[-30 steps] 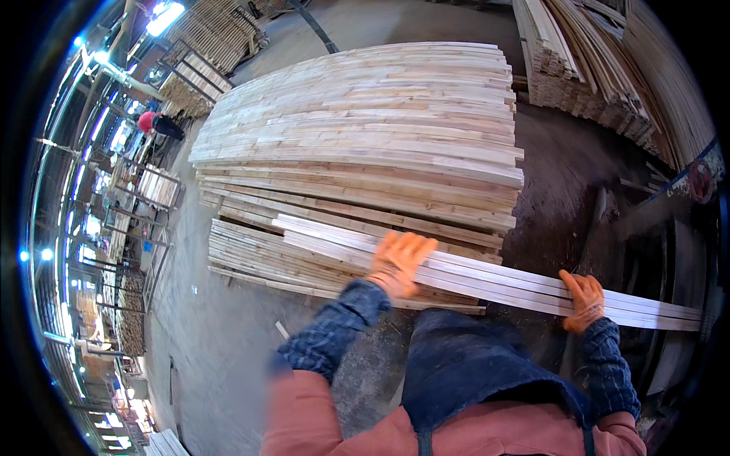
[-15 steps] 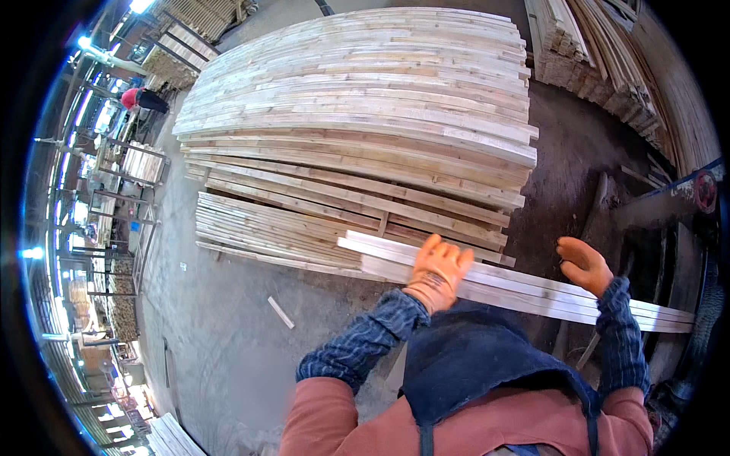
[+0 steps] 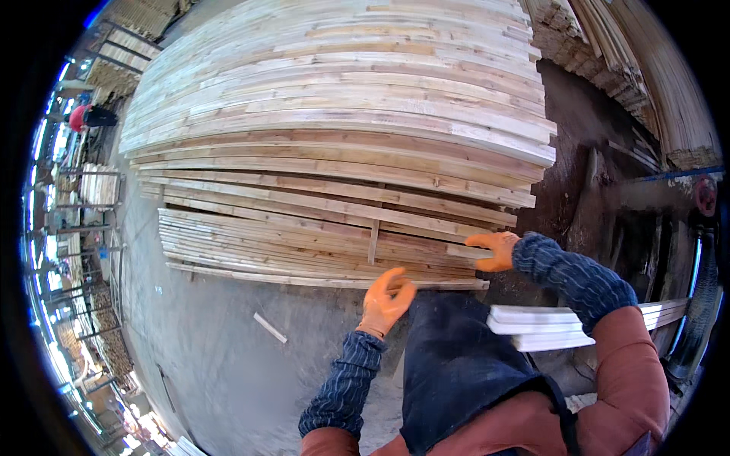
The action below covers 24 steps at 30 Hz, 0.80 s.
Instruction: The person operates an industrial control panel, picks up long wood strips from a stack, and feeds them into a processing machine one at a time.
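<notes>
stacked planks (image 3: 289, 245) lie close before both hands (image 3: 386, 304) (image 3: 498, 251)

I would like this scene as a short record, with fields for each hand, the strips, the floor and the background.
left hand: orange-gloved, open, empty, near the low board stack
right hand: orange-gloved, at the right end of a board; grip unclear
pale strips: grouped, partly hidden by the right arm
floor: short pale stick
background: person in red top, far left

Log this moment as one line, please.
left hand: open, empty, near plank stack | right hand: at plank end, grip unclear | white strips: partly hidden behind right sleeve
</notes>
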Available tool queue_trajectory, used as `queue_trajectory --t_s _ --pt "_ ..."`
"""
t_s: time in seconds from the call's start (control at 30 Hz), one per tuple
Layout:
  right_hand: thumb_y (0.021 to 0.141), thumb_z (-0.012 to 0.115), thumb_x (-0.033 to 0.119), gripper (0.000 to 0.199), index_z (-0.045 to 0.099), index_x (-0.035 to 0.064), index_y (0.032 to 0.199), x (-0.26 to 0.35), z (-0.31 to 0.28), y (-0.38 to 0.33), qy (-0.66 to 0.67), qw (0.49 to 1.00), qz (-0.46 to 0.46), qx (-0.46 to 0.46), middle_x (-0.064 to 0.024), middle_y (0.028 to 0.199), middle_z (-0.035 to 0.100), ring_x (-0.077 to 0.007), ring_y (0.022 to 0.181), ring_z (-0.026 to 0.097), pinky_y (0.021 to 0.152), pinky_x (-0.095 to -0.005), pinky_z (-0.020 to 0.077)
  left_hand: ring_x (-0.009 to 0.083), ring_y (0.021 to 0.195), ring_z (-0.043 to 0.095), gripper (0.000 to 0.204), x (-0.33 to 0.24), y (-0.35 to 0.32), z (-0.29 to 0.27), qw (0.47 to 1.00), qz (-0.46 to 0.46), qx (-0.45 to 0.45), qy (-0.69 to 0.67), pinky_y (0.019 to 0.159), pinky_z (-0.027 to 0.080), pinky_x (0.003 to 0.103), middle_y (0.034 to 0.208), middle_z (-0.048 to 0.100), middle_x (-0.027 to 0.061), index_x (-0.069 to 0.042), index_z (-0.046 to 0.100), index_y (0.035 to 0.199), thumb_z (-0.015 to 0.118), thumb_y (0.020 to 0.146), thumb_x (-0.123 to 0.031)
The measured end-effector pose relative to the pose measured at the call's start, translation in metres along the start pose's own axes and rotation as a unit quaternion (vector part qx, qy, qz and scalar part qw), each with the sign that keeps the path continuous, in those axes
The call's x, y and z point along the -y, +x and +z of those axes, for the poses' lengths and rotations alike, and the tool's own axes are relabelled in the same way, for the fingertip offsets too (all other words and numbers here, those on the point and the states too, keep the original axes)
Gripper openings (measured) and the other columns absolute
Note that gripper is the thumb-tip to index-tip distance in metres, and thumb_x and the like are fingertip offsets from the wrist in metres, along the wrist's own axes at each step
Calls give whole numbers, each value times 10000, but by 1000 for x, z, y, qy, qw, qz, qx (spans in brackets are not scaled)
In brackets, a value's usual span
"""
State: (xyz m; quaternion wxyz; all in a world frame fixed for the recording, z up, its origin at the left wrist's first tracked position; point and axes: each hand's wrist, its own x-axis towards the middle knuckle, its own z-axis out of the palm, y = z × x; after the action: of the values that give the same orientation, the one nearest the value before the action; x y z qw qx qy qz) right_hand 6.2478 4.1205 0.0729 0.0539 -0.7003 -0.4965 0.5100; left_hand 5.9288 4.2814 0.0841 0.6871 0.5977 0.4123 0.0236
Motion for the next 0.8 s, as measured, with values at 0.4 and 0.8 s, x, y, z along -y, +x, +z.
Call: queue_trajectory --t_s 0.4,0.8 --pt "928 524 666 932 236 116 1623 -43 22 250 3 982 190 14 -224 1654 273 -417 1491 331 1228 -474 291 206 1015 614 520 162 276 -92 893 -242 -314 -215 756 515 396 1087 656 83 -46 547 1352 743 919 -256" --pt "817 590 754 1020 297 185 1611 -52 43 307 -31 954 293 51 -237 1615 343 -416 1466 363 1219 -484 308 231 1504 273 949 252 414 -135 703 -173 244 646 1137 343 370 1637 306 48 -114 270 1611 721 818 -377"
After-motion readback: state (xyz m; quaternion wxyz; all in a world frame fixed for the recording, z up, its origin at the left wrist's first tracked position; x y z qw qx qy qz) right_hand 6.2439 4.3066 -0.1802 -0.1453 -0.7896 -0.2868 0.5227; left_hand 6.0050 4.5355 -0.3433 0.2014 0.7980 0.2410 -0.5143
